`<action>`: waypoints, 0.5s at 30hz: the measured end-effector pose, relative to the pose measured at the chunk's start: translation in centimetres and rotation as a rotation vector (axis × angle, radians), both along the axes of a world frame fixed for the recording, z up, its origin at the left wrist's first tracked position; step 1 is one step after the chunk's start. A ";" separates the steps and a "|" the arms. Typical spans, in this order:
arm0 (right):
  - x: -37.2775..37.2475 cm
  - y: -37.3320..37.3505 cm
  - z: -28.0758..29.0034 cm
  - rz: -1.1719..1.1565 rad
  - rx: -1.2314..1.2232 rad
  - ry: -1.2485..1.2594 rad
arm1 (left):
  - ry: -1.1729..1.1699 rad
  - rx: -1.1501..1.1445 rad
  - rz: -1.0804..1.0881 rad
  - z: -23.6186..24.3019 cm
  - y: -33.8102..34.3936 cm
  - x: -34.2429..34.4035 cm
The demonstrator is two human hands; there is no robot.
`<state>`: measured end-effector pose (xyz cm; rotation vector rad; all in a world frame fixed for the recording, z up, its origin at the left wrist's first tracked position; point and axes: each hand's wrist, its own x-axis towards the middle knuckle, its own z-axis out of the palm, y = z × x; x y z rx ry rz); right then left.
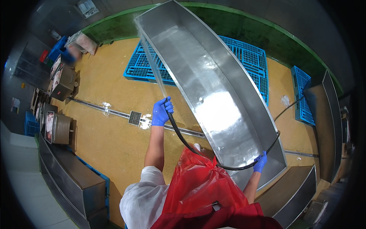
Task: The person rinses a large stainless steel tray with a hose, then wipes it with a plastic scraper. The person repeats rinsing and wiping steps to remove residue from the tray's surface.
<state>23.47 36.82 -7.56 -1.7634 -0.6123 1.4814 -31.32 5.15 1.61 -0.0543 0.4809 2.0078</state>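
My left hand [162, 113], in a blue glove, grips the end of a black hose [177, 133] left of a long steel trough [206, 68]. A jet of water [154, 65] shoots from it toward the trough's far end. My right hand [259, 163], also gloved, is closed on the hose over the trough's near part. The hose sags between my hands across my red plastic apron [198, 183] and continues past the trough's right side. Blue pallets [251, 68] lie beneath and around the trough's far part.
Loaded steel bins [61, 129] stand at the left, near another steel trough [72, 179]. A steel trough [322, 129] and blue pallet [301, 95] stand at the right; another trough [289, 191] is lower right. A drain channel [95, 107] crosses the yellow floor. A green wall edge [240, 19] bounds the back.
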 end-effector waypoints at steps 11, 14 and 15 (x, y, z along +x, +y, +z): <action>0.2 0.5 -0.4 -0.010 -0.020 -0.003 | -0.058 -0.149 0.238 -3.7 -1.1 -1.3; -0.2 0.3 -0.1 -0.014 -0.016 -0.008 | -0.063 -0.153 0.282 -5.5 -2.1 -1.7; -0.4 0.3 0.1 -0.017 -0.015 -0.009 | -0.064 -0.147 0.292 -6.5 -2.5 -1.8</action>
